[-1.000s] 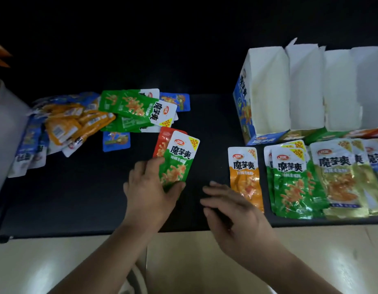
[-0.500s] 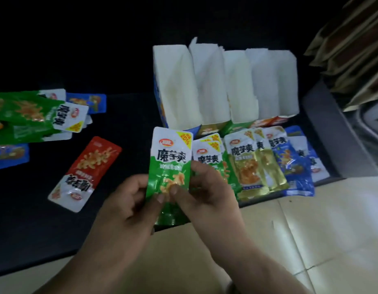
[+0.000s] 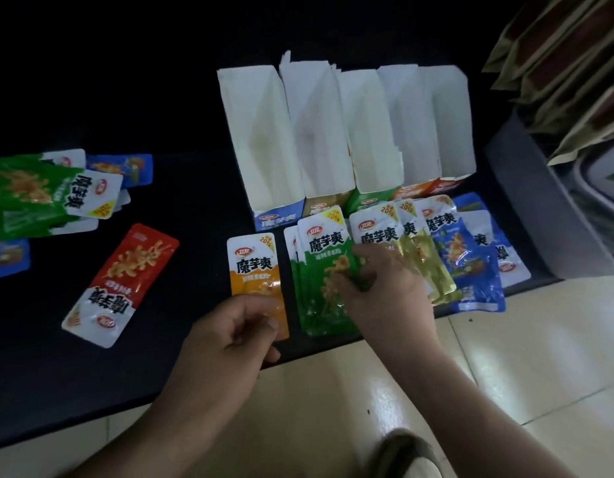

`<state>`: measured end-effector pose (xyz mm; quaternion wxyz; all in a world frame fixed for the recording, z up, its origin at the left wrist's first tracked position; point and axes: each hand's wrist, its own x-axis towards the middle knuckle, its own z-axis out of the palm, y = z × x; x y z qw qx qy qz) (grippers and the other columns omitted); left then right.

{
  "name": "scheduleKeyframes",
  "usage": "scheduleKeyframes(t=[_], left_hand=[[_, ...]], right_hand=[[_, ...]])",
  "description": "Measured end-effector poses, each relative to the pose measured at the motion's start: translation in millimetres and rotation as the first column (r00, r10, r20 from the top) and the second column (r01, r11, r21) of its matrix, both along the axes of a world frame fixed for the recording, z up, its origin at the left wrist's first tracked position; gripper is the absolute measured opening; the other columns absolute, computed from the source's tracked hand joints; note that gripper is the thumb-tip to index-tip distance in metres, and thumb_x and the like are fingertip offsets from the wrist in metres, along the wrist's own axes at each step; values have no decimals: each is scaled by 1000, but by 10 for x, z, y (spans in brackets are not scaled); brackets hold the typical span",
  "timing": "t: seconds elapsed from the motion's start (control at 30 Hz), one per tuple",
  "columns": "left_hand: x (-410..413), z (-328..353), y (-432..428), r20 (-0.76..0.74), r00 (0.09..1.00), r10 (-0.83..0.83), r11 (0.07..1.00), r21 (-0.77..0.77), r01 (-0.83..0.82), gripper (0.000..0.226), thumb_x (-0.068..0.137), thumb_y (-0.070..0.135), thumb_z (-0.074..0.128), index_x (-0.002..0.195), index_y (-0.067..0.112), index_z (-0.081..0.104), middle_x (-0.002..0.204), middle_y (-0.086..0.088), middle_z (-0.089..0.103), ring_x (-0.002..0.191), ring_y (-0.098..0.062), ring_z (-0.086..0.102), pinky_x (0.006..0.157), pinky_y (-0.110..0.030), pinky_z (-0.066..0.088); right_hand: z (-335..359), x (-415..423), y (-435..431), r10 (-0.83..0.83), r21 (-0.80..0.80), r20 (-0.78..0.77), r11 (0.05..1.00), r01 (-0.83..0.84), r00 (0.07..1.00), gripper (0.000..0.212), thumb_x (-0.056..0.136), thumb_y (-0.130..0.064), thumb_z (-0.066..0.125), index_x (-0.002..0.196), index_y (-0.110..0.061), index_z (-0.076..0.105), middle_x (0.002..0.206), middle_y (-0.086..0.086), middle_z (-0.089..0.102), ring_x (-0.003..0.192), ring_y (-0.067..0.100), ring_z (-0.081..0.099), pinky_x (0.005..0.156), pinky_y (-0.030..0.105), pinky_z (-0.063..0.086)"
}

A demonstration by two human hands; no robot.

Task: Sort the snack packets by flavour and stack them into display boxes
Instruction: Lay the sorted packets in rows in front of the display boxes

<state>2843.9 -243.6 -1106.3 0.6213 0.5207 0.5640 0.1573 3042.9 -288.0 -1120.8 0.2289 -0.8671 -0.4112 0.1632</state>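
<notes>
Several white-lined display boxes [image 3: 264,139] stand in a row at the back of the black table [image 3: 195,188]. In front of them lie sorted piles: one orange packet [image 3: 253,267], a green stack [image 3: 324,260], gold packets [image 3: 419,260] and blue packets [image 3: 467,267]. My right hand [image 3: 384,291] lies over the green stack, its curled fingers pinching the top green packet. My left hand [image 3: 229,339] hovers loosely curled over the orange packet's lower end and holds nothing. A red packet [image 3: 126,281] lies alone to the left.
An unsorted heap of green, blue and white-ended packets [image 3: 46,191] sits at the left edge. A grey bin [image 3: 526,208] and brown paper bags [image 3: 557,63] stand to the right. Pale floor tiles [image 3: 505,374] show below the table's front edge.
The green packet went from both hands onto the green stack under my right hand. My left hand let go and dropped back. The red packet stays on the table.
</notes>
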Motion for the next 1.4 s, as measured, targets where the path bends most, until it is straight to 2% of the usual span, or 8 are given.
scheduleKeyframes(t=[0.27,0.4,0.6,0.7,0.83,1.07,1.23,1.4], left_hand=[[-330,-76,106,-49,998,-38,984,175,46,19,98,23,67,108,39,70,97,25,72,89,2,69,77,-18,53],[-800,-310,312,-335,942,-24,824,527,209,22,88,17,76,109,26,74,112,17,63,100,-9,65,80,-24,53],[-1466,-602,677,-595,781,191,797,559,231,68,77,37,84,138,22,57,130,-8,57,115,-33,54,95,-41,39],[-1519,-571,758,-551,820,156,896,429,118,85,67,48,90,141,30,53,118,-1,60,107,-23,58,89,-39,50],[-1500,-452,816,-480,875,65,946,309,99,23,80,42,81,92,32,64,85,8,68,77,-10,68,64,-34,55],[-1317,-382,599,-351,924,-152,943,228,242,15,101,31,52,100,23,65,85,5,72,79,-12,71,72,-43,58],[-1496,-242,913,-562,808,-178,878,281,388,20,99,41,58,92,26,69,75,7,69,67,-11,66,66,-39,58],[-1523,-112,1341,-623,775,-111,829,372,418,18,97,38,66,109,26,71,107,5,69,97,-14,66,86,-44,58]], right_hand=[[-67,-135,-75,68,180,444,970,-164,893,32,89,-38,67,113,-19,75,108,6,63,97,31,60,69,43,51],[11,-495,84,162,318,2,935,-154,987,9,91,-26,68,93,-23,77,85,-10,66,78,12,64,65,30,51],[-18,-1349,400,233,193,-567,970,-147,790,14,94,-15,74,105,-23,76,89,-15,73,83,-2,66,70,9,49],[-100,-1552,528,302,184,-521,953,-240,798,23,94,-22,74,115,-31,71,106,-17,67,106,-5,62,87,14,53],[-141,-1629,650,286,150,-528,958,-244,799,30,95,-32,72,123,-40,65,111,-22,67,106,-9,62,87,11,54],[-229,-1689,559,675,160,-141,737,-657,724,42,99,-42,50,136,-28,64,145,-15,57,138,7,51,106,25,50],[-297,-1584,627,726,11,-12,688,-726,688,49,94,-48,47,133,-27,67,147,-12,58,132,15,56,111,43,50],[-299,-1620,775,708,-177,95,704,-688,700,68,96,-55,42,151,-18,54,162,-1,44,150,19,41,117,33,32]])
